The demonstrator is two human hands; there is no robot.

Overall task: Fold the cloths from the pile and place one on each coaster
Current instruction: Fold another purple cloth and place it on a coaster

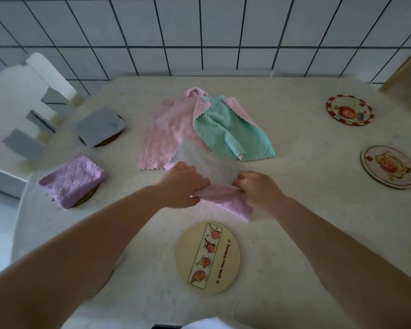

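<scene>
A: status on hands?

B: both on the same purple cloth (226, 200), just below table centre; left hand (184, 186) has fingers curled over its left end, gripping; right hand (256, 188) pinches the right end, fingers curled round the fabric; cloth is bunched between them, one corner hanging toward 5 o'clock; motion blur on the upper part, so I can't tell how many layers it has.

A: pile?

B: at 12 o'clock from the hands; pink cloth (161, 134) spread on the left side, teal cloth (228, 129) draped over its right side; a pale, blurred sheet runs from the pile down to the hands; can't tell if it's part of the purple cloth or separate.

A: coasters?

B: yellow coaster (208, 257) at 6 o'clock, bare, near the held cloth but not touching; red-rimmed coaster (349, 110) at 2 o'clock, bare; pale coaster (389, 167) at 3 o'clock, bare; sliver of another at the right edge around 4 o'clock, mostly cut off.

A: any done?

B: two; folded lilac cloth (73, 180) at 9 o'clock sits on a coaster, rim showing under its lower corner; folded grey cloth (101, 127) at 10 o'clock sits on a dark coaster, rim visible below it.

A: surroundings?

B: speckled white table (294, 210); tiled wall (199, 32) behind at 12; white chair (22, 96) at 10, off the table's edge
</scene>
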